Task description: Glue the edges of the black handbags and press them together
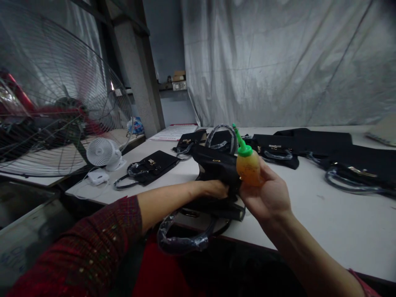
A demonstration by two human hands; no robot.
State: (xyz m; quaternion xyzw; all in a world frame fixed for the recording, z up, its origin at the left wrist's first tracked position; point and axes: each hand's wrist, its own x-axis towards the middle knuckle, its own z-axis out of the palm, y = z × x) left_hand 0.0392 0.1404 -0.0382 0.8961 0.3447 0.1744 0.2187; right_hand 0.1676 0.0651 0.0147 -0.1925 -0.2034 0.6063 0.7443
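"Black bag [213, 159]: location?"
"Sitting at the near edge of the table [309, 222], wrapped handle [173, 244] overhanging."
"Hands?"
"Left hand [218, 189] is reaching into it; whether closed, cannot tell. Right hand [270, 194] is gripping an orange bottle [248, 168]."
"Room?"
"White tabletop is showing between right forearm [305, 239] and farther bags [368, 161]."
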